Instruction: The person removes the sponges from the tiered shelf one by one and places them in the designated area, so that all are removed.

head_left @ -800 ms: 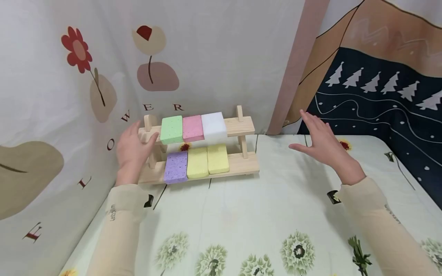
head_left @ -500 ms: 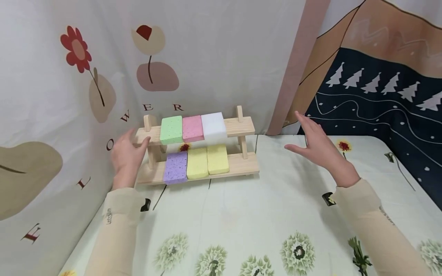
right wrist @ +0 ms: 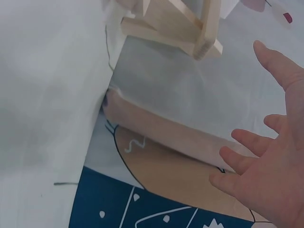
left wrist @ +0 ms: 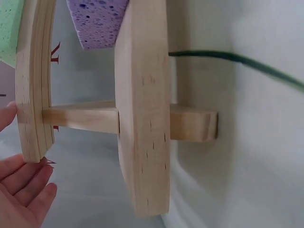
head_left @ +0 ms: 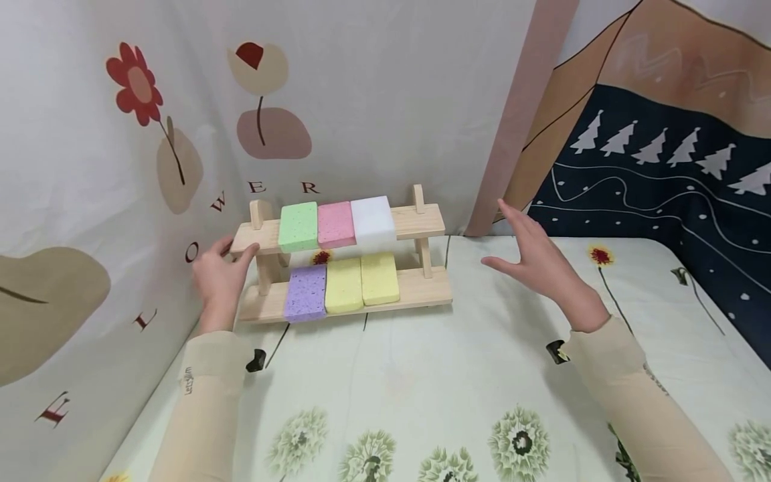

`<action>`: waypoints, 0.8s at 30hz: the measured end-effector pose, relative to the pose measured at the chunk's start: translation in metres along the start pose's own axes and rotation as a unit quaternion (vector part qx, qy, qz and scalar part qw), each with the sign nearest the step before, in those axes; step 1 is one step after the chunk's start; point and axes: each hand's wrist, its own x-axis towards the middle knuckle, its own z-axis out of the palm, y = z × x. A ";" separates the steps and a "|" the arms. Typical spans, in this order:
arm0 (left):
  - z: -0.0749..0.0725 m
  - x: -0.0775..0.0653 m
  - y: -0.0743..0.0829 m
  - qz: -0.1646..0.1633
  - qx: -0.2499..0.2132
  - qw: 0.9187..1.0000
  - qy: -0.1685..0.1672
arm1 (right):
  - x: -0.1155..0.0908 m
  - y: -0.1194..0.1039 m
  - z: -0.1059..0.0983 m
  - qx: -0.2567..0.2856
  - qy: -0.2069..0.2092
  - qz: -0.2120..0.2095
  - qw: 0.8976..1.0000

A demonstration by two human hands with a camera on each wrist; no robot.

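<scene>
A two-tier wooden shelf rack [head_left: 423, 288] stands by the back cloth. Its upper plank bears a green sponge [head_left: 298, 226], a pink sponge [head_left: 336, 224] and a white sponge [head_left: 373, 219], side by side. Below lie a purple sponge [head_left: 306, 293] and two yellow sponges [head_left: 344, 284]. My left hand [head_left: 218, 280] grips the left end of the upper plank, thumb at one face and fingers round the end, as the left wrist view shows. To the right of the rack my right hand [head_left: 539, 264] hovers with spread fingers, holding nothing.
A pale cloth [head_left: 397, 375] with printed flowers covers the table. Behind the rack hangs a white curtain [head_left: 385, 100] with printed letters, and at the right a dark cloth [head_left: 656, 181] with printed trees.
My left hand has moved left and down to the upper plank's end and taken hold there. The right hand has drifted left toward the rack. The sponges stay in place.
</scene>
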 end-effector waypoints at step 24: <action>0.007 0.011 0.001 -0.142 -0.215 0.964 -0.059 | 0.020 -0.044 0.043 0.066 0.027 -0.068 0.995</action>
